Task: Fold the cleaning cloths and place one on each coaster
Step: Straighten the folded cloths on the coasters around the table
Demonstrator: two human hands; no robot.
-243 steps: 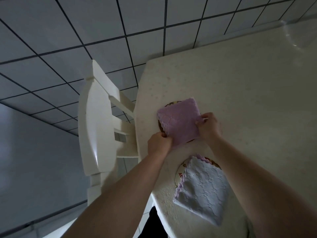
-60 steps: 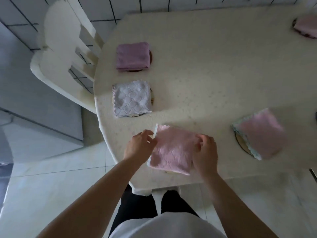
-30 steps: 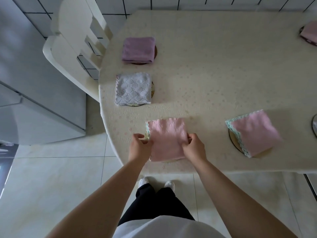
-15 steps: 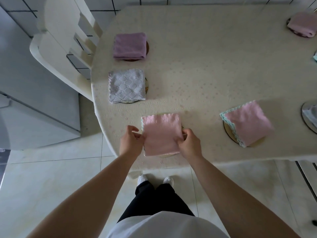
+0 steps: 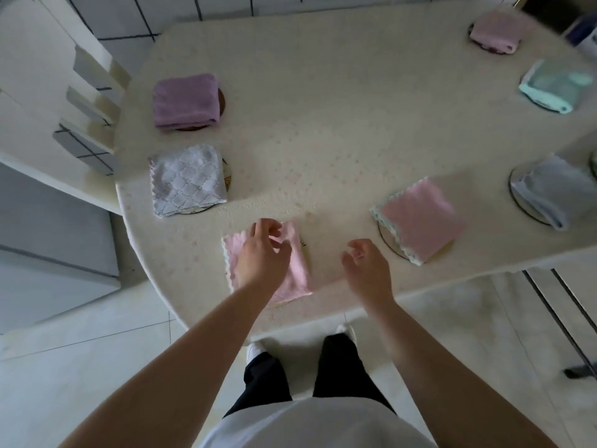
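Note:
A folded pink cloth [image 5: 298,270] lies near the table's front edge, hiding nearly all of its coaster. My left hand [image 5: 263,253] hovers over it with loosely curled fingers and holds nothing. My right hand [image 5: 366,270] hangs free to the cloth's right, fingers relaxed. Other folded cloths sit on coasters: purple [image 5: 185,100], grey quilted [image 5: 187,179], pink with a mint edge [image 5: 421,218], grey-blue [image 5: 546,190], mint [image 5: 555,85] and mauve [image 5: 496,30].
The cream oval table [image 5: 323,124] fills the middle of the view. A white chair [image 5: 48,92] stands at its left end. A dark metal frame [image 5: 562,321] stands on the tiled floor at right. My legs and shoes are below the table edge.
Both hands have let go of the pink cloth. My left hand moved over it and my right hand drew away to the right. The view shifted, showing more cloths at right.

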